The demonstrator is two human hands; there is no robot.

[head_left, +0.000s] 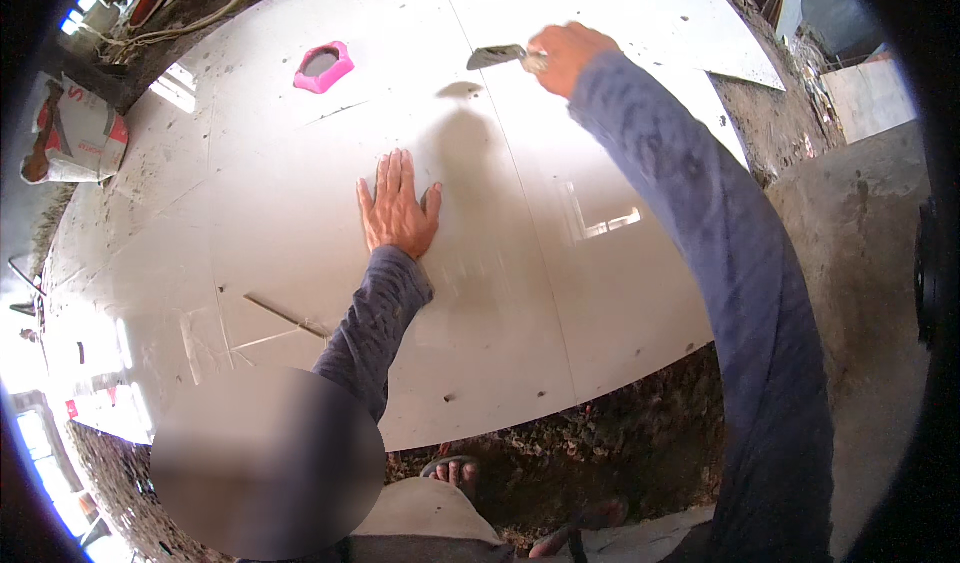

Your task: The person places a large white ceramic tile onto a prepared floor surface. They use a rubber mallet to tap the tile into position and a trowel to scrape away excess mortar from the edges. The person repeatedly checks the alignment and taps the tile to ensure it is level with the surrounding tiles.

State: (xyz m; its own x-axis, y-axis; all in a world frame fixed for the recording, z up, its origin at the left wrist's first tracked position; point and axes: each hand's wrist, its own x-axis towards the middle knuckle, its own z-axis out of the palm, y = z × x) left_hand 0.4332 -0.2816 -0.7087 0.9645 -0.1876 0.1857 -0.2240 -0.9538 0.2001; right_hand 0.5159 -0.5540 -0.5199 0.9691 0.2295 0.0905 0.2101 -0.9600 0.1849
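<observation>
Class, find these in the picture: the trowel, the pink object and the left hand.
Trowel (496,57), head view: its dark blade.
Pink object (328,82), head view: its pink border.
Left hand (402,219), head view: its back.

Right hand (572,55) with trowel (495,57), left hand (402,213) (palm down) on tiles (300,203).

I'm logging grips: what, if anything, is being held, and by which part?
The right hand holds a small trowel by its handle. The left hand lies flat on the white surface, holding nothing.
</observation>
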